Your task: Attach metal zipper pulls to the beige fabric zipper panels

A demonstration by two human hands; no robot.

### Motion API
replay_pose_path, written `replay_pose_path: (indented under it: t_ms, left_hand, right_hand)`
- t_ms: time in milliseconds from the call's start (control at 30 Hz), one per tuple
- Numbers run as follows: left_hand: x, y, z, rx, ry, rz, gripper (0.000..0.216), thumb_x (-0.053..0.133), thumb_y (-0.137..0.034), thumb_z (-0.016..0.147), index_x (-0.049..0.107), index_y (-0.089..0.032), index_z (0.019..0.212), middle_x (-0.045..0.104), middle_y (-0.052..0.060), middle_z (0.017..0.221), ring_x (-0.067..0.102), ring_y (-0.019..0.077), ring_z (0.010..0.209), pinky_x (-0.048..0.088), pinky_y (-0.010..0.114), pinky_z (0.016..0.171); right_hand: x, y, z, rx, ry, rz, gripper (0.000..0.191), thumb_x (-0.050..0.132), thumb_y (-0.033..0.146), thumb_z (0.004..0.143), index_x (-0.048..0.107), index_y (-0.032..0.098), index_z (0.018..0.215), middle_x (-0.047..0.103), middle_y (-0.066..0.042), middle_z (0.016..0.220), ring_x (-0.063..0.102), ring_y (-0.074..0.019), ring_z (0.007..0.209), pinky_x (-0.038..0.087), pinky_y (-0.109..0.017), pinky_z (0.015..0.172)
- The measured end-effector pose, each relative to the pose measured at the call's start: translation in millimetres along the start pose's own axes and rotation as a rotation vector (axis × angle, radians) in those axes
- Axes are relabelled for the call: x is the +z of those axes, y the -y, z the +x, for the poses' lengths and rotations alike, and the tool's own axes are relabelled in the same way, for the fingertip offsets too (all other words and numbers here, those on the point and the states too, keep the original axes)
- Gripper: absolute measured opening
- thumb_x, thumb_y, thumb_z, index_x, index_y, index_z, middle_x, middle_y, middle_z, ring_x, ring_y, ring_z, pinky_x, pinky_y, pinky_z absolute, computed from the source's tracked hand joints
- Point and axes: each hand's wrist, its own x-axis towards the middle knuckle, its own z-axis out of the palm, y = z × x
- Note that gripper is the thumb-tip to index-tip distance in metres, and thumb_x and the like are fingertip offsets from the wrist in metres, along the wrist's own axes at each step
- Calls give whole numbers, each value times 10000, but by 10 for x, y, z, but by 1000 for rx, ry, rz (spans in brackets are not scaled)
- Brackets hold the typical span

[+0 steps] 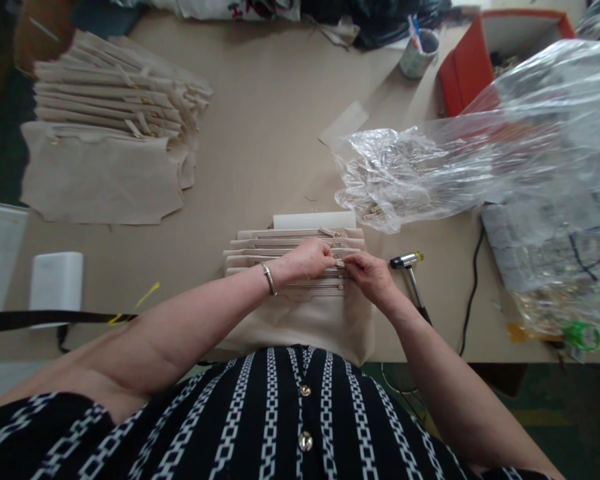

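Bench (pixel 260 133) of pale tan, flat and matte, fills most of the view. Crinkled clear plastic bags (pixel 430 167) sprawl across its right side, glossy and see-through, with small metal bits inside. At the far left sits a big stack of beige fabric pieces (pixel 110 107), fanned in overlapping layers over a wider flat sheet, each layer showing a small brass fitting. Nearer the person, at the front edge, lies a smaller stack of the same beige pieces (pixel 300 313), stepped like shingles, with thin zipper lines and brass pulls along the top rows. A white block (pixel 314 220) lies just behind that stack.

Both forearms reach in from below and meet over the small stack. The left hand (pixel 307 259), a metal bangle at its wrist, lies knuckles-up on the upper rows, fingers curled down onto a zipper strip. The right hand (pixel 370 275) pinches closed on a tiny brass pull (pixel 340 265) between thumb and fingertips, touching the left.

A small hammer (pixel 410 273) with a chrome head lies just right of the hands. No writing is readable.
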Motion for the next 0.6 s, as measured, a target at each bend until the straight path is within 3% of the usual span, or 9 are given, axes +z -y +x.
replay_pose_path:
  t_ms: [267,600]
  left_hand:
    - [94,46,94,73,-89,151,195,509,-211,739,622,-142,596,554,16,550,441,117,536,294,260,549]
    - [94,143,73,102,-153,232,192,484,-173,723,644,-145,620,604,72,609,453,146,548,299,282,562]
  right_hand:
    - [54,-7,5,27,2,-183,177,499,133,785,657,213,785,665,-35,856,590,-171,789,438,-267,712]
    - [34,71,86,106,91,-319,133,522,148,785,626,218,740,657,-2,785,552,-140,681,350,-238,595]
